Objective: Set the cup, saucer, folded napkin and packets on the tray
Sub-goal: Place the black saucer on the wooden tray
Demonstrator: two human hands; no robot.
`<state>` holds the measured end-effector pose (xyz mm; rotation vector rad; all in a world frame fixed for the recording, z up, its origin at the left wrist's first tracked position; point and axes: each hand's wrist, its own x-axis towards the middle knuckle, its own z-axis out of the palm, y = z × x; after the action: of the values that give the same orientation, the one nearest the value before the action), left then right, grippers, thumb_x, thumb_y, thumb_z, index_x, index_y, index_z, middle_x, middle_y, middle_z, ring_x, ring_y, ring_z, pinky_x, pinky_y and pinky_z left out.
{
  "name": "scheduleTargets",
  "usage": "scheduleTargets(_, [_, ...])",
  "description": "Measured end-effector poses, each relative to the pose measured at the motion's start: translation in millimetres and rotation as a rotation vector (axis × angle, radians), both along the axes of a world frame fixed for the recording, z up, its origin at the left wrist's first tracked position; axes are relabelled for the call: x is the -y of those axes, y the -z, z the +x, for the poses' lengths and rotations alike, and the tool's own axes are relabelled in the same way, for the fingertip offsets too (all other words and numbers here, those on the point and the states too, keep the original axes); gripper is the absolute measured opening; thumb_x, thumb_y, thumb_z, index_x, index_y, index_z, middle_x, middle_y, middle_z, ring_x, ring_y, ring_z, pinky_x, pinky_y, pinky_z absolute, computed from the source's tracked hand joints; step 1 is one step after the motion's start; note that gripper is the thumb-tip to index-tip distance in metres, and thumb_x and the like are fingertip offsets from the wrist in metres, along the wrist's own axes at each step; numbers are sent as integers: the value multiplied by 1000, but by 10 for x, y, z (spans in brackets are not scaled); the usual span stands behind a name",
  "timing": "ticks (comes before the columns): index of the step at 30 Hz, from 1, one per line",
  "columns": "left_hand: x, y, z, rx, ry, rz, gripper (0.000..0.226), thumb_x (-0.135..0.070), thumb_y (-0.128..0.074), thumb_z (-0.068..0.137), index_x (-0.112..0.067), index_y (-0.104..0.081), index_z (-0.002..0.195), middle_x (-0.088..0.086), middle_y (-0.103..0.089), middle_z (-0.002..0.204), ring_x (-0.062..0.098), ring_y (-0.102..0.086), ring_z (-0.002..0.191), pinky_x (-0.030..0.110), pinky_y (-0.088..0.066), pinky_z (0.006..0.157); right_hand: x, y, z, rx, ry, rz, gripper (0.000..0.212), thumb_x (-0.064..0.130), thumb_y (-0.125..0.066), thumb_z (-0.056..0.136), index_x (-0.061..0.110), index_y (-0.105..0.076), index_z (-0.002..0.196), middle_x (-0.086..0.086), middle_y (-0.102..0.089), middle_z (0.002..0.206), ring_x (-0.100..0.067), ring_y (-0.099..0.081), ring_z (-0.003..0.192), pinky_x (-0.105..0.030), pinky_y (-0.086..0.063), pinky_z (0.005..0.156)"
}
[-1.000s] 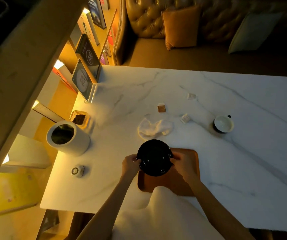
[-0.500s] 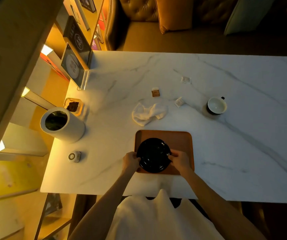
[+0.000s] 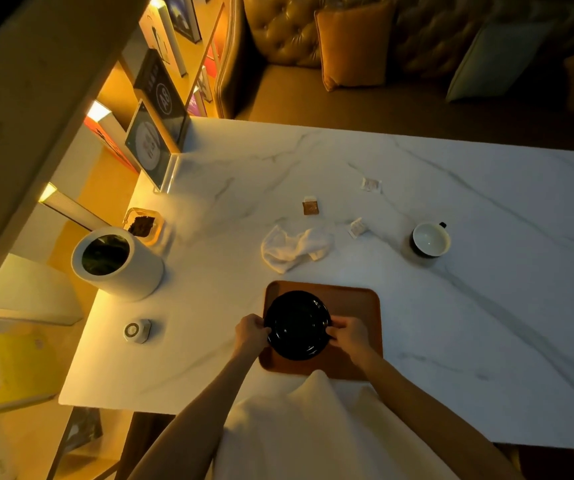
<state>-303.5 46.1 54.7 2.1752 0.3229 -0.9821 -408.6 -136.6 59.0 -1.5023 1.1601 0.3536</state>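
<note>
Saucer (image 3: 296,324) lower, fingers (image 3: 334,328) half-hidden

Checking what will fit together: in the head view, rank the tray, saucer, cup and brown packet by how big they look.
1. tray
2. saucer
3. cup, though it sits farther from the camera, so it may look smaller than it is
4. brown packet

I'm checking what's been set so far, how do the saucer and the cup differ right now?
The saucer is black and flat, over the tray, held at its rim by both hands; the cup is white inside, deeper, and stands untouched on the table, off the tray. Both are round.
</note>
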Motion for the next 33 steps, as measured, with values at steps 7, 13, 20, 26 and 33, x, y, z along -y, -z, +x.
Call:
scheduleTargets(7, [41,87,204,-27,38,46,15,-3,-63,86,-4,-64,101,17,-68,101,30,-71,87,43,-61,80,49,160,194,-85,8,44,43,-4,-60,88,0,-53,130,-22,-59,126,-34,-61,112,-41,-54,94])
scheduleTargets(13, [32,176,258,-51,66,89,19,-2,-62,84,-4,-65,102,17,-68,102,30,-69,90,39,-60,78,29,304,285,-145,39,50,44,-5,-62,87,-2,-53,130,-23,-58,128,-35,-61,113,-43,-54,94])
scheduleTargets(20, [82,271,262,-59,82,112,19,1,-61,84,-2,-65,102,18,-68,104,32,-67,95,46,-59,86,64,390,282,-180,52,29,42,-4,-63,87,-1,-56,128,-23,-61,123,-34,-63,107,-42,-56,91])
scheduleTargets(26, [99,292,238,-64,98,141,20,0,-61,85,-2,-63,104,17,-66,107,31,-64,98,45,-58,87,73,425,270,-186,55,39,41,-5,-62,87,0,-57,127,-23,-61,123,-33,-63,108,-42,-56,90])
scheduleTargets(33, [123,303,226,-74,86,150,18,-4,-62,88,-4,-62,105,16,-66,108,29,-66,97,45,-59,86,81,426,248,-190,60,52,40,-2,-62,88,2,-56,127,-20,-61,124,-31,-64,107,-39,-57,90])
